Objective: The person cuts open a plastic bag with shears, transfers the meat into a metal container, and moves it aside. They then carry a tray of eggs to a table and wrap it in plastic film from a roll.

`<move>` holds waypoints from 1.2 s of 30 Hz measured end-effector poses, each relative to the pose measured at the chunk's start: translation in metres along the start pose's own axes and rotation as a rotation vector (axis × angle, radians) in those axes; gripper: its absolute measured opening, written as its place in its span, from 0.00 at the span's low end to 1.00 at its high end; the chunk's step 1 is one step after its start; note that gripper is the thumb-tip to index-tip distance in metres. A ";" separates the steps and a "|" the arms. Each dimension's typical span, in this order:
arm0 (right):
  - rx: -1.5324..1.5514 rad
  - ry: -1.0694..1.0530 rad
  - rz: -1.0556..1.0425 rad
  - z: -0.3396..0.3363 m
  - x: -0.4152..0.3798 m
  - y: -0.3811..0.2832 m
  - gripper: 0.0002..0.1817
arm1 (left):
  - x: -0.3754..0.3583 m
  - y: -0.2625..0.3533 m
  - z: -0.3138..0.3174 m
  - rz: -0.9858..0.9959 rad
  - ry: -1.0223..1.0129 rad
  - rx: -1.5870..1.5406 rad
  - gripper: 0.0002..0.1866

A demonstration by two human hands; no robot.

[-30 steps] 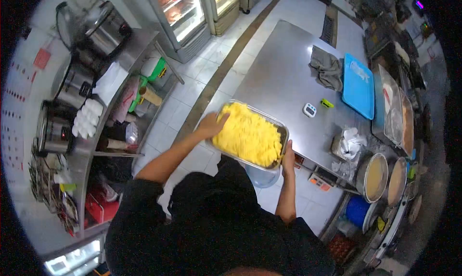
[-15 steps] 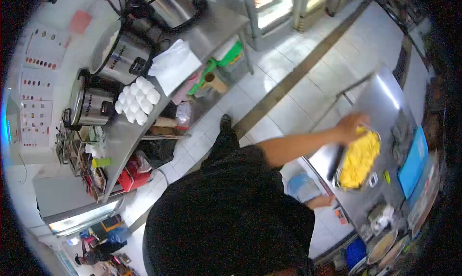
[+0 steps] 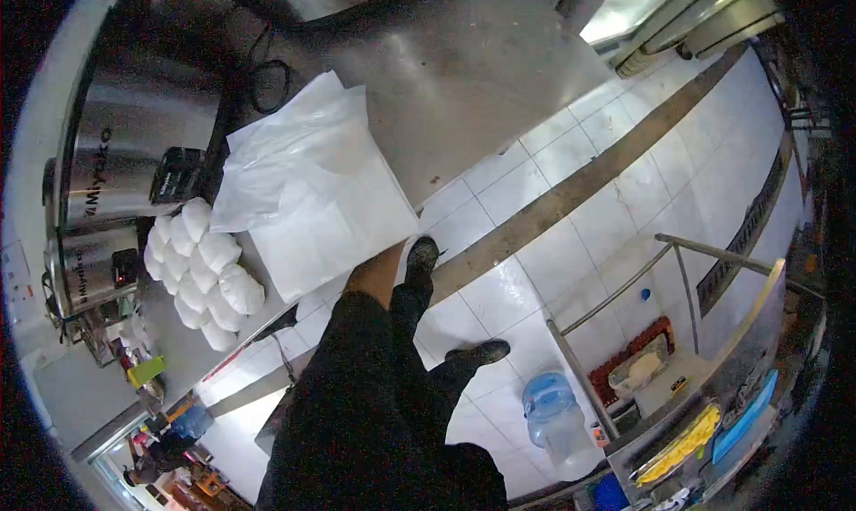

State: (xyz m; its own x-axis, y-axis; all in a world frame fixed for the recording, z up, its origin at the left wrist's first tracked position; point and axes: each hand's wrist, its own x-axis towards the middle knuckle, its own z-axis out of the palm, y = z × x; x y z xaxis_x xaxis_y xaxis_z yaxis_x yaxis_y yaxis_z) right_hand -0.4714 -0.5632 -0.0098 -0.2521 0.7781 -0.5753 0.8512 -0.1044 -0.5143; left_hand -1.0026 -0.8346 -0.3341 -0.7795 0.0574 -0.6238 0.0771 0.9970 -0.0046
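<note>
A stack of white sheets, topped by a crumpled translucent layer, lies on the steel counter and hangs over its front edge. My left forearm reaches up to the near edge of the sheets, and the hand itself is hidden behind them. My right hand is out of view. Beside the sheets, to the left, sit several rounded white packets pressed close together. A metal tray of yellow food rests on the other steel table at the lower right, away from my hands.
Steel Miyako cookers stand behind the white packets, with a black cable near them. A blue-capped water jug is on the tiled floor by the other table's frame. A blue board lies beyond the yellow food.
My view has swung from the table with the yellow food to the counter, which is now closer. The hand at the tray has come away. A forearm now reaches to the white sheets.
</note>
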 end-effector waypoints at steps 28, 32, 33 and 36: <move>0.480 -0.179 -0.945 -0.286 -0.065 -0.081 0.67 | -0.696 0.325 -0.182 1.392 -0.325 -0.902 0.62; 0.979 -0.060 -0.777 -0.307 -0.067 -0.057 0.57 | -0.709 0.389 -0.175 1.452 -0.536 -0.753 0.58; 1.111 0.029 -0.715 -0.302 -0.055 -0.045 0.53 | -0.706 0.405 -0.174 1.471 -0.523 -0.678 0.58; 1.489 0.296 -0.469 -0.286 -0.017 -0.024 0.41 | -0.702 0.431 -0.185 1.508 -0.736 -0.090 0.61</move>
State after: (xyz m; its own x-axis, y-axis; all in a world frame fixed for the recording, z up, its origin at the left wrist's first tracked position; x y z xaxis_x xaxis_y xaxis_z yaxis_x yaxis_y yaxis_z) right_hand -0.3555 -0.3964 0.1943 -0.1056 0.9836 -0.1459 -0.5101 -0.1795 -0.8412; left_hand -0.5367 -0.4358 0.2463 0.3910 0.8895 -0.2364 0.3787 0.0786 0.9222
